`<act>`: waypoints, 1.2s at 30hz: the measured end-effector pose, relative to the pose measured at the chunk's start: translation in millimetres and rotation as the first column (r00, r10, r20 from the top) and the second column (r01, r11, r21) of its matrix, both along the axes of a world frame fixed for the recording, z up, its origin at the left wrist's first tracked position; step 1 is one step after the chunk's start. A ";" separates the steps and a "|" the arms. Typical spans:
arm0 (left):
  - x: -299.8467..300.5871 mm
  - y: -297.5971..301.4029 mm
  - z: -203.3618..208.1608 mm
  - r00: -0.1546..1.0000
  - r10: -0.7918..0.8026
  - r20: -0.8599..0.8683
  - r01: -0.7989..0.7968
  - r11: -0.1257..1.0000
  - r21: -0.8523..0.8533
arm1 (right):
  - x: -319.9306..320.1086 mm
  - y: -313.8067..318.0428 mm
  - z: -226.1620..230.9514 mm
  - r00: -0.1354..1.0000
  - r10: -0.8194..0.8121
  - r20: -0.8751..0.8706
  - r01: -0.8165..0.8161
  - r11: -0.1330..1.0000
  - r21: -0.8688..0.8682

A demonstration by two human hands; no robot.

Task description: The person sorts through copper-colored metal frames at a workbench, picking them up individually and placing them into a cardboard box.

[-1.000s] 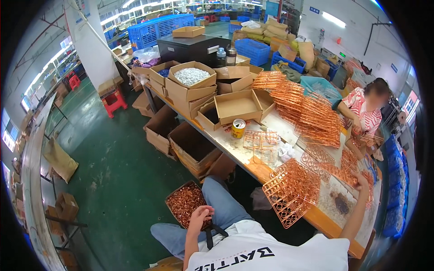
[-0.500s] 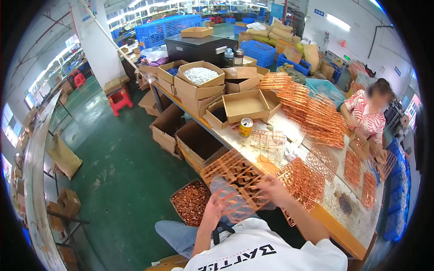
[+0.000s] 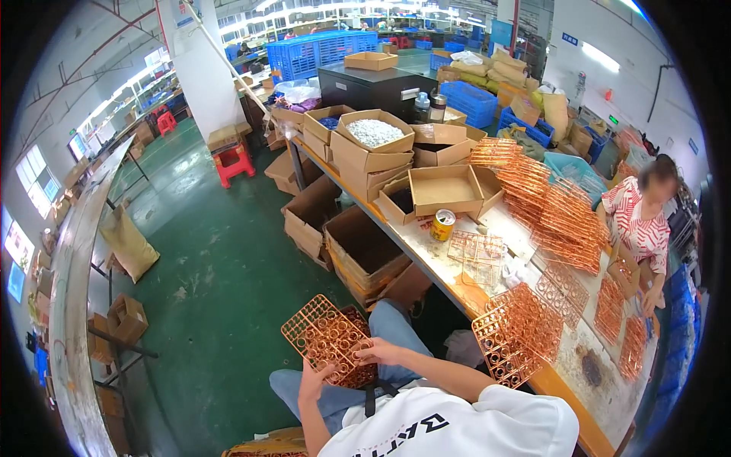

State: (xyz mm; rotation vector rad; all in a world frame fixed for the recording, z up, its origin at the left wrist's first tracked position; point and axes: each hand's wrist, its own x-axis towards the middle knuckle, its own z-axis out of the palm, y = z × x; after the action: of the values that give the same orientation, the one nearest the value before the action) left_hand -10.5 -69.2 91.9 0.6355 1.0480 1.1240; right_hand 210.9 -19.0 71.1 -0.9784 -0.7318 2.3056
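Over my lap I hold a copper-coloured lattice frame [image 3: 306,320] with rows of round openings. My left hand [image 3: 315,378] grips its near edge, and my right hand [image 3: 378,352] is closed on its right corner. A box of loose copper-coloured rings [image 3: 356,314] stands below, mostly hidden behind the frame. To the right, a pile of similar copper frames [image 3: 518,329] lies on the table's edge, partly overhanging it.
The worktable [image 3: 609,404] runs along my right, with a yellow can [image 3: 442,225], a shallow carton [image 3: 445,190] and tall stacks of copper frames [image 3: 567,228]. Large open cartons [image 3: 365,244] stand beneath it. A co-worker [image 3: 636,217] sits across the table.
The frame has moved left, away from the table edge to above the box of rings, with both hands on it. The whole view has shifted slightly right.
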 end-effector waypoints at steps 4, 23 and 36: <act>2.9 -4.1 -28.1 0.999 -0.018 -0.044 0.015 0.997 -0.076 | -7.8 5.6 -33.4 0.997 -0.019 0.076 0.018 1.000 0.016; 18.1 23.6 -99.8 0.689 0.164 -0.706 -0.188 0.981 0.045 | -10.9 25.9 -95.6 0.988 -0.109 0.109 0.124 0.983 -0.138; 19.7 26.8 -138.3 0.987 0.064 -0.145 -0.036 0.981 0.190 | -10.8 18.2 -101.3 0.978 -0.118 0.174 0.118 0.993 0.009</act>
State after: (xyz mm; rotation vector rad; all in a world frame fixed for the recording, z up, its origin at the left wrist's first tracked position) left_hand 9.2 -42.4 -46.4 0.8584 1.0989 1.2432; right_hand 200.1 -0.8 -30.2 -1.2025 -0.7209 2.1380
